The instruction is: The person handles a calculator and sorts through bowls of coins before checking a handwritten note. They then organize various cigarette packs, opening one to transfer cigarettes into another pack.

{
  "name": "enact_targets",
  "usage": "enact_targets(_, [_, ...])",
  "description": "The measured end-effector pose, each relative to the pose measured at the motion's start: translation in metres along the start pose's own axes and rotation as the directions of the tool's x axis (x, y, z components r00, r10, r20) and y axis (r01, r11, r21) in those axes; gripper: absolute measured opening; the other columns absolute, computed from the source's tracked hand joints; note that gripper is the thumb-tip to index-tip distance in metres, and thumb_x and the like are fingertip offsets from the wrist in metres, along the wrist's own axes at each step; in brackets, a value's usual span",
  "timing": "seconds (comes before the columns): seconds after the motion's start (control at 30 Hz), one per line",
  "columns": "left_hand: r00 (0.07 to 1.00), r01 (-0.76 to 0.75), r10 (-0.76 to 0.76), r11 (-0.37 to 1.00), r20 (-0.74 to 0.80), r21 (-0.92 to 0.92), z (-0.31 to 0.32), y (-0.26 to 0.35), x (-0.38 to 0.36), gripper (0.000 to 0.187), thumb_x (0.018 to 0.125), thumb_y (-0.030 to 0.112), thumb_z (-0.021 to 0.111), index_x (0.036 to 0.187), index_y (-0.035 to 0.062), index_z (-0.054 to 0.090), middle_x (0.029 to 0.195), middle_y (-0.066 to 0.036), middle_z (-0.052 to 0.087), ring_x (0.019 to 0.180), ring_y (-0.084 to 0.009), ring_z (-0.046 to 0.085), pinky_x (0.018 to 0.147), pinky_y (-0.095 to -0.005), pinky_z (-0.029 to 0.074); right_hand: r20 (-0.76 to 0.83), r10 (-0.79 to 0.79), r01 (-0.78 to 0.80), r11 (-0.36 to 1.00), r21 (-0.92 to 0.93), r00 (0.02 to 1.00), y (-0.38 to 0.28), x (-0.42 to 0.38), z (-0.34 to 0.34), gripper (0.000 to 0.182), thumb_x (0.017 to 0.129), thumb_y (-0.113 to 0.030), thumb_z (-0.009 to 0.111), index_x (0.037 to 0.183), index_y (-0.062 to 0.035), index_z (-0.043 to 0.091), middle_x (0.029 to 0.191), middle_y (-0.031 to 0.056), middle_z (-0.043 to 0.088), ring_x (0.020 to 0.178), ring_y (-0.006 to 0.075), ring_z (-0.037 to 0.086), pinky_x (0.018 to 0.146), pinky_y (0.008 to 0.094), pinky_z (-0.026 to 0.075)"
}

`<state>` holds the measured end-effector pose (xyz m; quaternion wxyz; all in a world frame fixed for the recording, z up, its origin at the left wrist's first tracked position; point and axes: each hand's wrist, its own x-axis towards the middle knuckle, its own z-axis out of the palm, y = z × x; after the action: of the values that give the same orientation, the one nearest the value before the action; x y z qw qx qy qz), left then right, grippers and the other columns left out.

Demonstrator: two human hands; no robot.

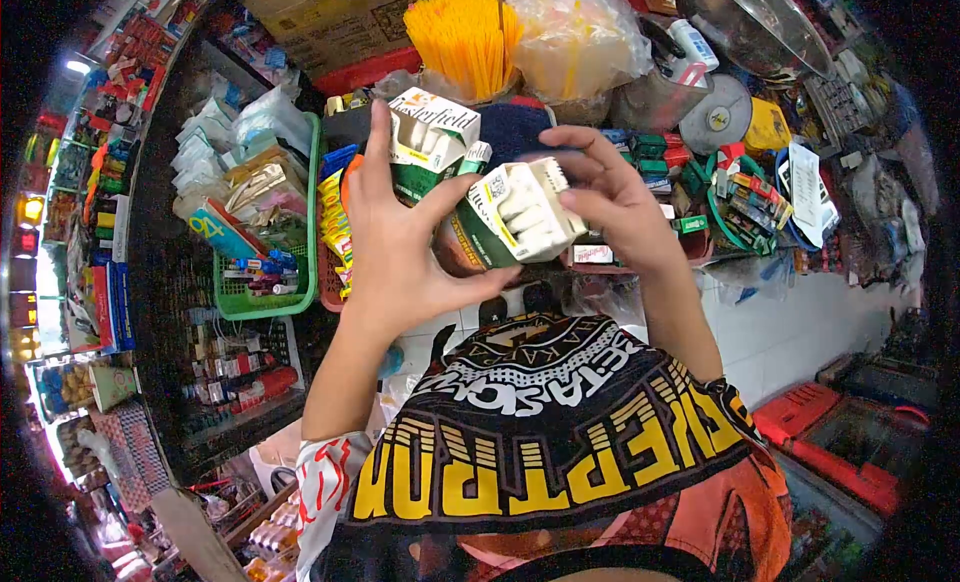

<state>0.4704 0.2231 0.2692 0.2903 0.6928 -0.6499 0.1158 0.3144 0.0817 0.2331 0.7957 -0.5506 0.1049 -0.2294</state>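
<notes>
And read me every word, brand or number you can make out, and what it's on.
"hesterfield", on the upper white-and-green cardboard cigarette pack; the first letter is unclear.
What looks like "40", on the blue-and-orange packet.
Too small, blurred or angled to read surely: the lower white-and-green cigarette pack, the small red-and-white box, the yellow and white lettering on the black printed shirt.

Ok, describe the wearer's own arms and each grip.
The left grip and right grip are ungloved, and both forearms are bare. The left sleeve is white with red markings; the right sleeve shows black with yellow.
</notes>
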Motion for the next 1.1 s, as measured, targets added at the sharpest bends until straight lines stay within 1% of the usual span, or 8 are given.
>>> enact_targets(0.07, [1.000, 0.014, -0.015, 0.999, 0.020, 0.051, 0.000, -0.003, 0.001, 0.056, 0.042, 0.038, 0.075, 0.092, 0.0140, 0.065, 0.136, -0.030, 0.014, 0.105, -0.0429, 0.037, 0.087, -0.0471, 0.031, -0.068, -0.224, 0.198, 0.941, -0.276, 0.972, 0.006, 0.002, 0.000, 0.040, 0.074, -0.002, 0.058, 0.112, -0.0082, 0.048, 0.099, 0.0085, 0.058, 0.077, 0.0117, 0.056, 0.068, 0.0250, 0.047])
enact_targets(0.13, [0.999, 0.028, -0.033, 0.994, 0.038, 0.104, 0.000, -0.004, 0.004, 0.056, 0.042, 0.037, 0.075, 0.092, 0.0138, 0.065, 0.137, -0.027, 0.015, 0.103, -0.0418, 0.038, 0.086, -0.0469, 0.033, 0.132, -0.587, 0.398, 0.350, -0.848, 0.799, -0.001, 0.003, 0.003, 0.029, 0.067, -0.001, 0.062, 0.094, -0.0112, 0.060, 0.095, 0.0065, 0.059, 0.075, 0.0175, 0.055, 0.070, 0.0271, 0.045])
enact_targets(0.17, [0.998, 0.025, -0.032, 0.989, 0.046, 0.149, 0.001, -0.004, 0.006, 0.055, 0.041, 0.036, 0.075, 0.091, 0.0143, 0.065, 0.137, -0.025, 0.016, 0.101, -0.0405, 0.039, 0.085, -0.0462, 0.034, 0.322, -0.584, 0.520, 0.205, -0.829, 0.745, -0.005, 0.002, 0.004, 0.024, 0.062, 0.000, 0.062, 0.082, -0.0128, 0.064, 0.094, 0.0041, 0.059, 0.074, 0.0218, 0.053, 0.069, 0.0286, 0.044])
enact_targets(0.3, [0.994, 0.015, -0.037, 0.976, 0.102, 0.216, 0.001, -0.004, 0.016, 0.056, 0.041, 0.035, 0.075, 0.093, 0.0147, 0.065, 0.139, -0.022, 0.016, 0.104, -0.0372, 0.039, 0.085, -0.0438, 0.035, 0.434, -0.518, 0.557, 0.102, -0.824, 0.737, 0.001, 0.006, 0.006, 0.023, 0.064, -0.004, 0.061, 0.086, -0.0115, 0.063, 0.094, 0.0007, 0.059, 0.078, 0.0213, 0.050, 0.069, 0.0317, 0.044])
enact_targets(0.6, [0.993, -0.066, 0.035, 0.956, 0.112, 0.284, 0.017, -0.034, 0.028, 0.056, 0.042, 0.039, 0.074, 0.093, 0.0179, 0.066, 0.137, -0.019, 0.020, 0.096, -0.0390, 0.041, 0.076, -0.0452, 0.038, 0.290, -0.498, 0.400, 0.128, -0.907, 0.817, 0.020, 0.031, -0.004, 0.027, 0.077, -0.024, 0.058, 0.099, -0.0087, 0.056, 0.090, 0.0085, 0.056, 0.083, 0.0275, 0.053, 0.073, 0.0358, 0.043])
enact_targets(0.8, [0.986, -0.029, -0.028, 0.943, 0.164, 0.331, 0.028, -0.043, 0.020, 0.056, 0.043, 0.038, 0.075, 0.095, 0.0194, 0.065, 0.138, -0.019, 0.018, 0.098, -0.0381, 0.040, 0.076, -0.0446, 0.038, 0.176, -0.226, 0.256, 0.401, -0.879, 0.958, 0.033, 0.036, -0.008, 0.030, 0.077, -0.024, 0.058, 0.102, -0.0074, 0.056, 0.087, 0.0105, 0.053, 0.085, 0.0291, 0.052, 0.076, 0.0366, 0.042])
enact_targets(0.93, [0.973, 0.035, -0.105, 0.946, 0.206, 0.322, 0.039, -0.046, 0.012, 0.058, 0.043, 0.038, 0.076, 0.097, 0.0219, 0.065, 0.139, -0.019, 0.017, 0.100, -0.0381, 0.039, 0.078, -0.0446, 0.038, 0.183, -0.395, 0.324, 0.325, -0.889, 0.900, 0.061, 0.035, -0.007, 0.031, 0.077, -0.023, 0.058, 0.104, -0.0079, 0.056, 0.087, 0.0094, 0.056, 0.078, 0.0252, 0.056, 0.069, 0.0330, 0.046])
enact_targets(1.1, [0.987, 0.069, -0.111, 0.945, 0.116, 0.320, 0.039, -0.040, 0.004, 0.056, 0.043, 0.037, 0.076, 0.095, 0.0209, 0.065, 0.138, -0.020, 0.016, 0.099, -0.0385, 0.040, 0.079, -0.0462, 0.038, -0.045, -0.297, 0.145, 0.587, -0.797, 0.954, 0.057, 0.035, -0.001, 0.030, 0.073, -0.017, 0.065, 0.098, -0.0039, 0.058, 0.086, 0.0060, 0.060, 0.048, 0.0105, 0.047, 0.049, 0.0236, 0.040])
